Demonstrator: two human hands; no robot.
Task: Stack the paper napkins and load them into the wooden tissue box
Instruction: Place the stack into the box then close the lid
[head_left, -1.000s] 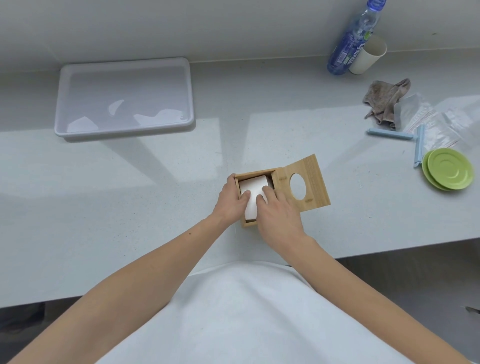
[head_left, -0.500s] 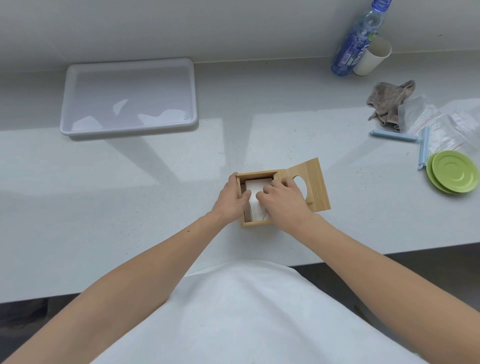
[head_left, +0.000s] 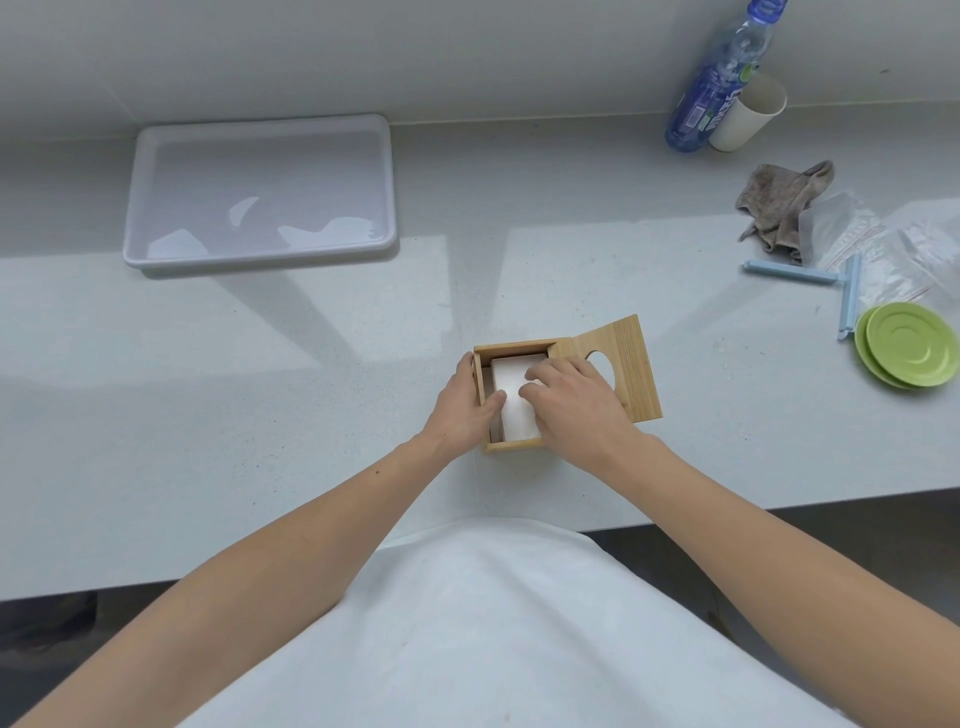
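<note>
So the big pale countertop (head_left: 260, 415) was mostly bare in the middle, with a white tray (head_left: 260, 260) sitting empty-looking toward the back left. Off to the right there was some clutter well away from the action: green plates (head_left: 909, 345), a rag (head_left: 779, 208), a blue bottle (head_left: 717, 78).

The wooden tissue box (head_left: 511, 447) sat near the front edge, its lid (head_left: 631, 364) with the round hole swung open to the right. The napkin stack (head_left: 511, 400) was inside the box, looking a bit narrower than the opening, with a gap on the left.

Compared to a second earlier, the right hand (head_left: 576, 410) had shifted back over the box's right side, fingers flat and pressing on the stack rather than gripping anything. The left hand (head_left: 467, 405) stayed braced on the left wall, thumb outside, fingertips dipped in and touching the stack's edge. It wasn't clenched either.

My guess: loading was basically done and this was the final tamp-down. Closing the lid looked like what was left.
</note>
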